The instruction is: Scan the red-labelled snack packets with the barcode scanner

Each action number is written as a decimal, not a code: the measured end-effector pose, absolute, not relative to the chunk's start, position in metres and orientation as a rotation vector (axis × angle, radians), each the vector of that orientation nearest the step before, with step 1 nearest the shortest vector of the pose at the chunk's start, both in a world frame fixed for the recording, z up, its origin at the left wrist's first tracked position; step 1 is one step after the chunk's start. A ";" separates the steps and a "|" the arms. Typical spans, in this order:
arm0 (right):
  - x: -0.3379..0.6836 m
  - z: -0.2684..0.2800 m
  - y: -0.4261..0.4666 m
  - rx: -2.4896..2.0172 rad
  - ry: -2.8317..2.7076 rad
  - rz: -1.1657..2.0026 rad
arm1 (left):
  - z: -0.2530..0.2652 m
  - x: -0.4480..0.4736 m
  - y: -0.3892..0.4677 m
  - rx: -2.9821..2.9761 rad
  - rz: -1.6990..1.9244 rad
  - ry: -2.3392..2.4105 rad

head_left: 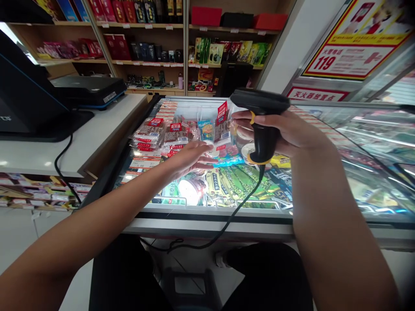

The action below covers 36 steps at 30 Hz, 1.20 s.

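My right hand (282, 129) is wrapped round the grip of a black barcode scanner (264, 103) with yellow trim, held above a glass-topped chest freezer. A black cable (220, 237) runs down from its handle. My left hand (193, 160) is open, palm turned up and fingers stretched, over the freezer goods. Just beyond those fingertips stands a clear packet with a red label (222, 125), tilted upright; I cannot tell whether a hand touches it. Similar red-labelled packets (175, 133) are piled to the left. Below the hands lie green packets (238, 181) and a round white-lidded tub (191, 190).
A white counter (106, 129) with a black screen (26, 95) and a flat scale-like device (87, 90) stands at left. Stocked shelves (145, 26) line the back. The freezer's front rail (207, 224) runs before my legs; a grey stool (191, 285) is below.
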State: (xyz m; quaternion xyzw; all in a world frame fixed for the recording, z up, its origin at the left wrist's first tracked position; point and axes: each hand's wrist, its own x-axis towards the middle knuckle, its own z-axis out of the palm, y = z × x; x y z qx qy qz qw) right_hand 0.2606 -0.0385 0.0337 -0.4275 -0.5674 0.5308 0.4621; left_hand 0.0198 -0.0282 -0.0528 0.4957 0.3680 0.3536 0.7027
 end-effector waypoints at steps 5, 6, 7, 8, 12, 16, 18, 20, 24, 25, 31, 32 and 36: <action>0.263 0.037 -0.047 -0.853 -1.509 1.412 | -0.055 0.025 -0.028 1.096 0.847 0.833; 0.263 0.036 -0.046 -0.847 -1.501 1.431 | -0.054 0.025 -0.029 1.135 0.888 0.896; 0.264 0.035 -0.046 -0.847 -1.484 1.438 | -0.051 0.024 -0.030 1.177 0.937 0.954; 0.264 0.034 -0.045 -0.864 -1.466 1.436 | -0.048 0.023 -0.030 1.216 0.998 0.993; 0.261 0.029 -0.039 -1.085 -1.413 1.327 | -0.033 0.011 -0.025 1.315 1.276 1.039; 0.247 0.022 -0.037 -1.219 -1.476 1.340 | -0.024 -0.005 -0.011 1.314 1.429 1.038; 0.239 0.018 -0.039 -1.199 -1.553 1.384 | -0.024 -0.011 -0.005 1.309 1.455 1.020; 0.231 0.015 -0.041 -1.170 -1.606 1.402 | -0.026 -0.013 -0.001 1.308 1.466 1.014; 0.226 0.011 -0.042 -1.114 -1.601 1.406 | -0.027 -0.014 0.001 1.301 1.460 1.046; 0.226 0.010 -0.041 -1.105 -1.591 1.414 | -0.026 -0.014 0.000 1.297 1.455 1.055; 0.229 0.012 -0.039 -1.075 -1.537 1.466 | -0.019 -0.014 -0.004 1.280 1.436 1.068; 0.229 0.013 -0.040 -1.067 -1.526 1.476 | -0.019 -0.015 -0.003 1.277 1.442 1.072; 0.227 0.014 -0.041 -1.053 -1.473 1.501 | -0.021 -0.017 0.002 1.273 1.452 1.070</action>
